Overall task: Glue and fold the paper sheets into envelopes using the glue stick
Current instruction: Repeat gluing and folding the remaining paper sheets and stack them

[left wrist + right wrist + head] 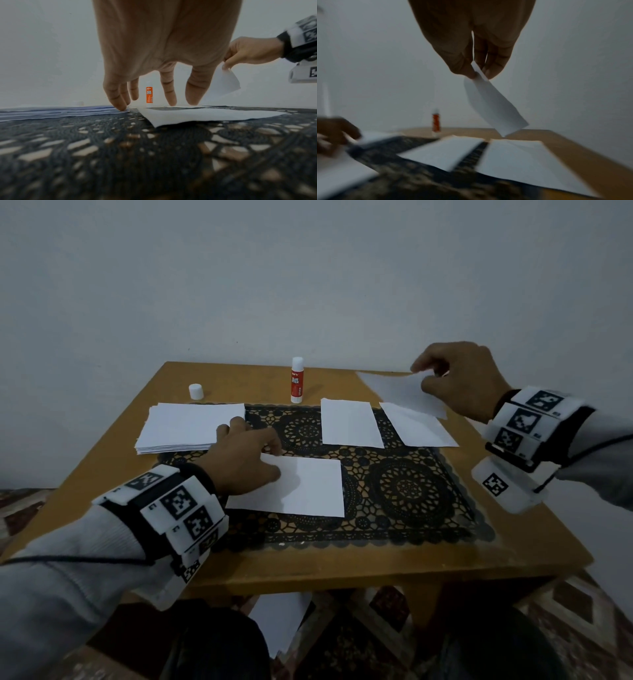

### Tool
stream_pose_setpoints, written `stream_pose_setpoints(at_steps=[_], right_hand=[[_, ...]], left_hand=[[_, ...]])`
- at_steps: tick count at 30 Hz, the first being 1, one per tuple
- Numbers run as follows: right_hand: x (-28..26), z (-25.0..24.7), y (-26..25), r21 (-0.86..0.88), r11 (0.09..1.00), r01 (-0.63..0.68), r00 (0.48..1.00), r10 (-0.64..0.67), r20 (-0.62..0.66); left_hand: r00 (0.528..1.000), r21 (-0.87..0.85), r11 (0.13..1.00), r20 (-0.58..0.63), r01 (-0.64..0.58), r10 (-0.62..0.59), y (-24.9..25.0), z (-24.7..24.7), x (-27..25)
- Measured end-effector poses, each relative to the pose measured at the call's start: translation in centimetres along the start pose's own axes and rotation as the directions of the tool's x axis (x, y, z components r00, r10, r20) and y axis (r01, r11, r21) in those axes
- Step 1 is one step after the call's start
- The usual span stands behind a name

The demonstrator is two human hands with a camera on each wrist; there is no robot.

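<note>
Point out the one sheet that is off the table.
The sheet pinched in the right hand at the far right corner. It hangs in the air; the stack and the other loose sheets lie flat.

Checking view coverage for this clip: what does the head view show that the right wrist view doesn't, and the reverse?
Head only: the white cap off the glue stick, the paper stack under the left hand's fingertips, and the single sheet in front.

Right wrist only: the right hand's thumb-and-finger grip on the held paper, clear of the table.

Both: the upright glue stick, two flat folded sheets, the lace mat.
</note>
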State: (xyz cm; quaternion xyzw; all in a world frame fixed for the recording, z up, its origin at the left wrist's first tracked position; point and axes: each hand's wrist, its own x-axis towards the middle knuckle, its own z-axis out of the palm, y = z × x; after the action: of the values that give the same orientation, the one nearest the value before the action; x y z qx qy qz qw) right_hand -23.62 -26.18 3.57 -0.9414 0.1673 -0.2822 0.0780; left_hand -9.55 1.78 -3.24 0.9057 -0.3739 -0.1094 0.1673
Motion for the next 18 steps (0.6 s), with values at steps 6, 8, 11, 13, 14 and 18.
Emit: stream_pose_setpoints(at_steps=[6, 8, 11, 13, 14, 18], right_hand=[[-1.9, -1.0, -6.7, 0.672, 0.7, -0.241, 0.959, 0.066, 0.275], [-2.1, -0.8, -7.7, 0.742, 0.595, -0.308, 0.936, 0.052, 0.347], [-2.0, -0.4, -8.0, 0.77, 0.5, -0.396, 0.904, 0.069, 0.421], [-2.0, 0.1, -7.8, 0.773, 0.435, -0.461, 0.88, 0.115, 0.46], [-2.0, 0.4, -7.6, 0.766, 0.407, -0.497, 0.863, 0.139, 0.486], [-3.1, 2.3, -7.2, 0.642, 0.326, -0.694, 0.709, 0.156, 0.688]], left_hand=[[0.978, -0.366, 0.918, -0.192, -0.151, 0.084, 0.5, -0.6, -0.1], [0.968, -0.512, 0.831, -0.222, -0.216, 0.115, 0.6, -1.2, -0.3], [0.953, -0.684, 0.682, -0.295, -0.258, 0.065, 0.0, -2.4, -0.2], [0.957, -0.743, 0.625, -0.291, -0.239, 0.02, -0.6, -2.9, -0.1], [0.963, -0.753, 0.621, -0.268, -0.217, 0.011, -0.8, -3.1, -0.2], [0.978, -0.784, 0.613, -0.189, -0.097, -0.087, -1.7, -3.2, 0.1]])
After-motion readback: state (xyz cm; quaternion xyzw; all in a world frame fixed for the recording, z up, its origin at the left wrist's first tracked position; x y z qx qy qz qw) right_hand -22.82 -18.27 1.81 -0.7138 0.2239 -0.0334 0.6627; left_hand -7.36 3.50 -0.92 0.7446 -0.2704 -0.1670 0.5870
